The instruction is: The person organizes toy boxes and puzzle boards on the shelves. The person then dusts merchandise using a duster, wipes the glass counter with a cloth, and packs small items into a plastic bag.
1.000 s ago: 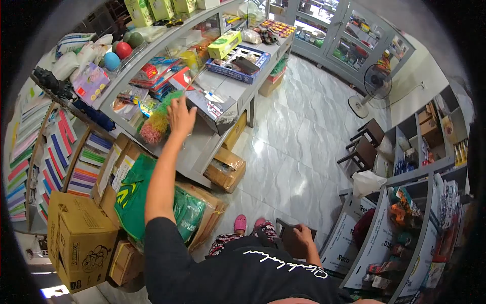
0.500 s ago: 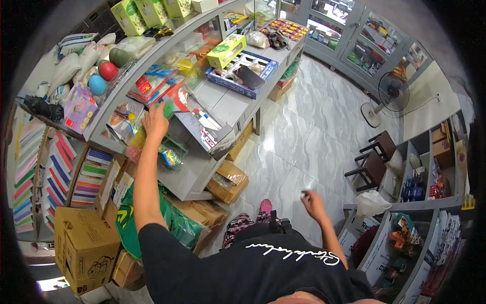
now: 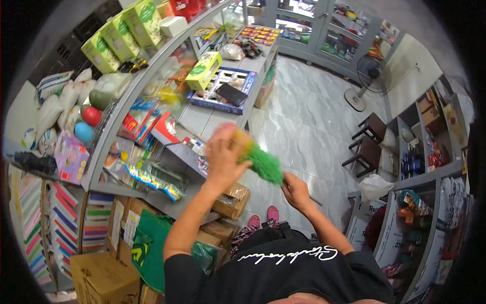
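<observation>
A fluffy duster (image 3: 263, 163) in green, yellow and pinkish red hangs in front of me, above the floor. My left hand (image 3: 224, 158) closes round its yellow and red end, somewhat blurred by motion. My right hand (image 3: 296, 191) is wrapped round the thin handle just behind the green end, and a bit of handle sticks out past it. Left of my hands, the open shelf of the display case holds a red-and-white box (image 3: 169, 129) and shiny plastic packs (image 3: 157, 180).
A blue tray box (image 3: 248, 76) with a dark phone (image 3: 232, 95) and a green box (image 3: 204, 71) lies on the counter. Cardboard boxes (image 3: 104, 278) stand at lower left. Brown stools (image 3: 365, 154), a fan (image 3: 357, 100) and shelves are on the right.
My left hand has brought the duster out of the display shelf, rightward to in front of me. My right hand has come in and taken hold of its handle. The view has shifted slightly.
</observation>
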A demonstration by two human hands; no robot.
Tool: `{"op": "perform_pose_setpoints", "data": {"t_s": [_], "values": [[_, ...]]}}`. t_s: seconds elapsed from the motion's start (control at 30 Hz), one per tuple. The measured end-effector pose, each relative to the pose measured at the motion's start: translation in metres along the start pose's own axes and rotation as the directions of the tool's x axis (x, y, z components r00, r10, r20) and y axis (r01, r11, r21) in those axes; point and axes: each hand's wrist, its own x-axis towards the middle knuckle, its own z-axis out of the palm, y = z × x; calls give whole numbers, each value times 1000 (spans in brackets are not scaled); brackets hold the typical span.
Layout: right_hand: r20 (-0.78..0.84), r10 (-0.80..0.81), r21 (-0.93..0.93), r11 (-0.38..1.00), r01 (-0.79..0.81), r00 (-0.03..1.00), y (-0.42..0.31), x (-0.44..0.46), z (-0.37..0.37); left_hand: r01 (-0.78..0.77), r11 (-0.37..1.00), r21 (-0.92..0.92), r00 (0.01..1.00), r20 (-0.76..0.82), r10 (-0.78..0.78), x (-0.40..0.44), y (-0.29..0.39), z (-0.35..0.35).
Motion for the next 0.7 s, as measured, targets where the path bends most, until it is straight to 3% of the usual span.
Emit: {"op": "perform_pose_setpoints", "data": {"t_s": [0.03, 0.1, 0.13, 0.17, 0.2, 0.23, 0.27, 0.3, 0.47, 0.7], "values": [[-52, 51, 34, 998, -50, 997, 10, -19, 0, 186, 982, -39, 979, -79, -188, 2, -15, 7], [-139, 134, 69, 990, -126, 981, 26, -62, 3, 594, 804, -20, 798, -114, -592, 7, -52, 23], [-83, 295, 22, 955, -294, 952, 32, -86, 1, 713, 687, 142, 701, -116, -704, 3, -90, 49], [-64, 469, -29, 882, -471, 881, 36, -110, -3, 806, 558, 199, 568, 5, -823, 7, -94, 39], [-133, 507, 97, 862, -498, 852, 30, -130, -6, 902, 378, 209, 353, 146, -924, 12, -105, 40], [-212, 503, 61, 863, -502, 838, 39, -155, -1, 880, 455, 135, 444, 104, -890, -1, -131, 60], [-251, 492, 36, 866, -499, 834, 45, -178, 1, 857, 452, 246, 422, 168, -891, -12, -182, 102], [-311, 518, 18, 841, -540, 797, 40, -194, 0, 833, 480, 275, 449, 171, -877, -10, -187, 116], [-361, 647, -11, 717, -697, 671, 27, -245, 3, 805, 545, 234, 530, 130, -838, 12, -112, 129], [-435, 646, 79, 721, -688, 628, 29, -274, 10, 772, 605, 195, 594, 116, -796, 27, -67, 145]]}}
